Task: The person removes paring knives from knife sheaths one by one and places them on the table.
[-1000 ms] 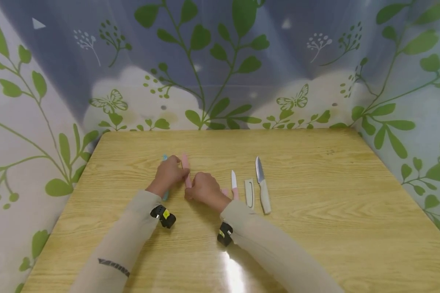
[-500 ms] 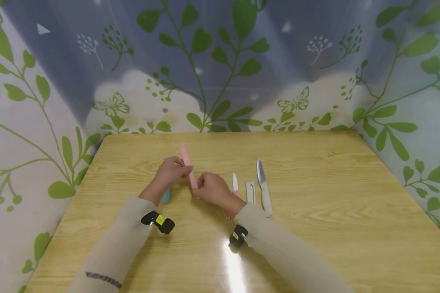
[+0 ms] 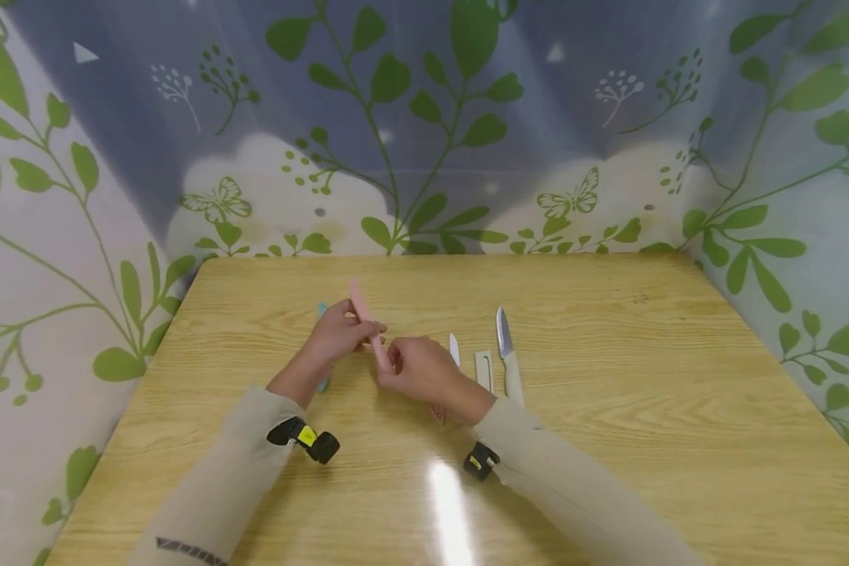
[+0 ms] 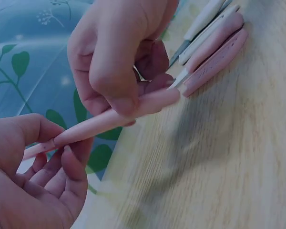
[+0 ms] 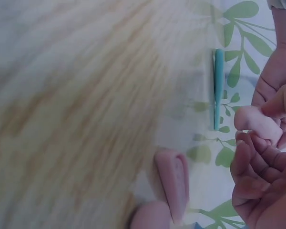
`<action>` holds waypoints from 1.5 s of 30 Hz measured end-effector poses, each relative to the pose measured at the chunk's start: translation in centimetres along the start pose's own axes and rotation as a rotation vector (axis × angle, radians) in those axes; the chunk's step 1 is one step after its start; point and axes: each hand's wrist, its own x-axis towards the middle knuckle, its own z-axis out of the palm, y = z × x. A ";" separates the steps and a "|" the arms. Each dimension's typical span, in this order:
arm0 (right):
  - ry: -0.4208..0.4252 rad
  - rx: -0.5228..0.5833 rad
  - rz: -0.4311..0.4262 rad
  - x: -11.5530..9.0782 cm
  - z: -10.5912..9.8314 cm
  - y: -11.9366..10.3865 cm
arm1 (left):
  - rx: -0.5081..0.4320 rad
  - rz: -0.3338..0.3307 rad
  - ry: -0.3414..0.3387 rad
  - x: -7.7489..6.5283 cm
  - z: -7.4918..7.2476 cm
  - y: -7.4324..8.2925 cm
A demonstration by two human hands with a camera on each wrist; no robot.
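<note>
Both hands hold one long pink knife [image 3: 363,306], slanted over the table. My left hand [image 3: 336,336] pinches it around the middle, where the thick handle meets a thinner, flat pink part. My right hand [image 3: 424,369] grips the handle near its butt end; in the left wrist view the handle [image 4: 93,125] runs out past the fingertips. Beneath my left hand lies a teal knife [image 5: 219,81], partly hidden in the head view. Close to my right hand are a small pink knife [image 4: 218,39] with a white blade and a pink sheath [image 4: 218,62].
Right of the hands, a cream sheath [image 3: 483,368] lies beside a larger cream-handled knife [image 3: 512,379] with a bare metal blade pointing away. The wood-grain table [image 3: 644,377] meets a leaf-patterned curtain [image 3: 446,157] at its back edge and sides.
The pink knife has come up and tilted, its butt end swinging right. My right hand has moved right, its forearm now covering more of the small pink knife. My left fingers have shifted along the knife.
</note>
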 end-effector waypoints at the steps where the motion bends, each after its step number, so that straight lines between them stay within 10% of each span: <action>1: -0.005 0.000 -0.010 -0.2 -0.2 0.0 | -0.030 0.004 -0.012 -0.1 0.0 0.0; 21: -0.014 0.106 -0.060 -1.9 -2.5 2.3 | -0.240 0.116 -0.153 -1.5 -0.4 -1.1; 45: 0.056 0.892 0.264 -2.8 -4.1 6.4 | -0.300 0.027 -0.318 -2.8 -1.9 -3.0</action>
